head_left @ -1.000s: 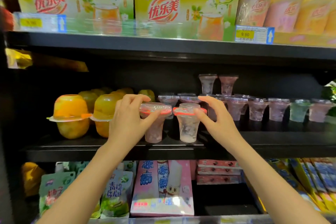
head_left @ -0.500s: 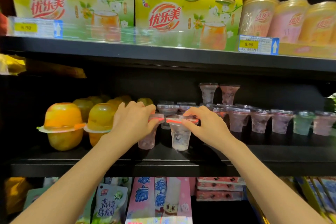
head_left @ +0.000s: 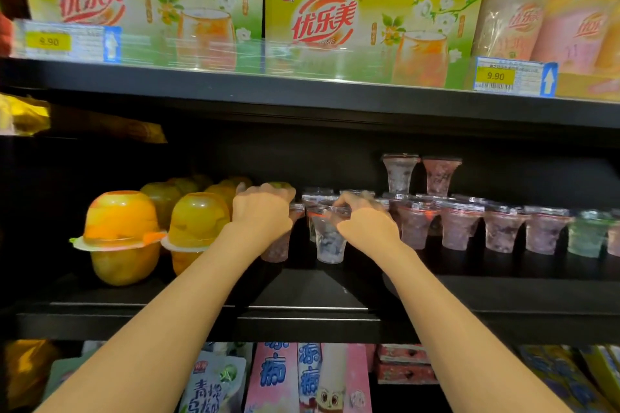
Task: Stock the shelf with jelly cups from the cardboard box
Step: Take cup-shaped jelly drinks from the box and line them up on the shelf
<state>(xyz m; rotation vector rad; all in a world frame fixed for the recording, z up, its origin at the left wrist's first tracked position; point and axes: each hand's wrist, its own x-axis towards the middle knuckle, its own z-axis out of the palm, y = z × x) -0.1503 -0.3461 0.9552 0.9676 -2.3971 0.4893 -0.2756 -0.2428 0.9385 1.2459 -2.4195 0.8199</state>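
Cups point(head_left: 330, 238) lowered, gripped under hands point(head_left: 364, 225).

A shop: stocked black shelves point(head_left: 302, 84) with price tags point(head_left: 515, 76) beneath packaged drinks point(head_left: 369, 20).

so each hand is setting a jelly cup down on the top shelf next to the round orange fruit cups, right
Not quite: the shelf is wrong. The head view shows the left hand and right hand each gripping a jelly cup, pinkish and pale, on the middle shelf, beside the round orange fruit cups. The top shelf holds the green boxed drinks.
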